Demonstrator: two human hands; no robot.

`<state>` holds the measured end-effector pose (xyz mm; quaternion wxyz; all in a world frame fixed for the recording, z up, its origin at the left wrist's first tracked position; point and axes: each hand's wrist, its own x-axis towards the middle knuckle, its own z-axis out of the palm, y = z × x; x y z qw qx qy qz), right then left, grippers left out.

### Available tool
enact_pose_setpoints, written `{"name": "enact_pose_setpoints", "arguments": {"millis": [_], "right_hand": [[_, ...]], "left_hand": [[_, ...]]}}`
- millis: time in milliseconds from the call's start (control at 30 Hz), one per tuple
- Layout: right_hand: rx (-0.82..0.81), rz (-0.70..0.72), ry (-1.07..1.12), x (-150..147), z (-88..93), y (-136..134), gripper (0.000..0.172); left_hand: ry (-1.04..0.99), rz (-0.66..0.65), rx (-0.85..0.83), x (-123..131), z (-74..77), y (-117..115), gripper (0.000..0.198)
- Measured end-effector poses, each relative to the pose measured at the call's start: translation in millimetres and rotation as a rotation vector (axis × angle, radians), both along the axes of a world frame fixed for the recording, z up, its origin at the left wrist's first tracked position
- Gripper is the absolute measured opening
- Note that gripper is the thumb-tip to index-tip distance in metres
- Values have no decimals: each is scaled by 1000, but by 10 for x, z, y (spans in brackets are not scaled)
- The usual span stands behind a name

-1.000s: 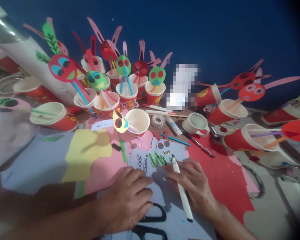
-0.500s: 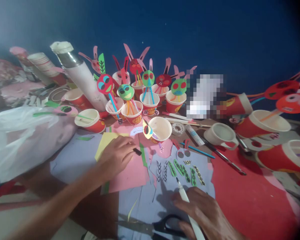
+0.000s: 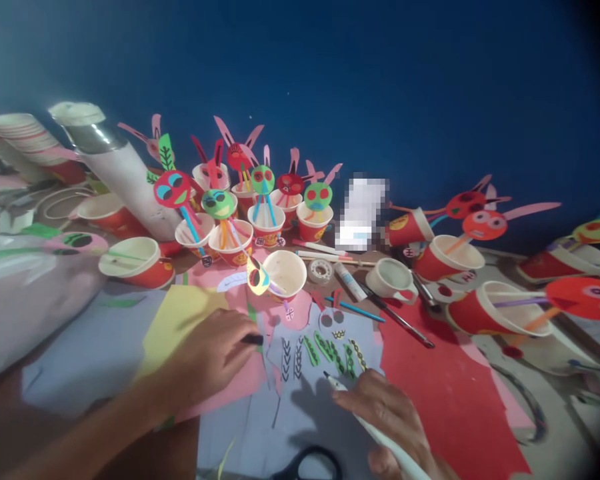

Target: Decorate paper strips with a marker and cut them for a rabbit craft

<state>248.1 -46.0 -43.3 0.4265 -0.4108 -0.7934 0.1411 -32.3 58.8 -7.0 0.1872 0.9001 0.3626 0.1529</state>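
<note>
GRIP: left hand (image 3: 210, 360) pinches small black cap (image 3: 253, 339) at fingertips; right hand (image 3: 387, 417) clenches white marker (image 3: 336, 385) | POSITION: nib projects beyond right fingertips, over lilac sheet (image 3: 300, 407), near patterned strips (image 3: 330, 350) | AXIS: diagonal, nib up-left, tail past wrist | METHOD: probably best gripped near the nib, steady, clear of strips.

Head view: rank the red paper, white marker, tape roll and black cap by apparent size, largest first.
1. red paper
2. white marker, partly covered by the right hand
3. tape roll, farther from the camera yet looking bigger than the cap
4. black cap, partly hidden by the left hand
</note>
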Motion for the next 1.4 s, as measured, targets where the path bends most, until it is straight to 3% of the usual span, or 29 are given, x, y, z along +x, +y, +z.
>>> {"name": "enact_pose_setpoints", "arguments": {"millis": [167,300,433,533,700,933,1100,1400], "right_hand": [[-77,-63,60,5,90,-4,21],[-47,-233,77,51,81,35,23],[-76,-313,38,191,184,140,24],[-97,-385,-66,327,316,277,18],[21,-355,-248,452,454,538,19],[70,-344,-432,337,328,824,13],[69,-305,-487,288,318,903,15],[106,-460,-579,487,325,884,12]], "left_hand": [[42,-137,-71,244,98,-218,18],[92,-284,-7,409,85,-314,27],[92,-342,61,515,20,-350,24],[22,-287,76,510,-23,-312,28],[-103,-149,81,345,-107,-187,31],[-110,-73,168,214,-267,-45,30],[-99,-61,244,187,-272,41,29],[-100,40,360,130,-258,216,27]]}}
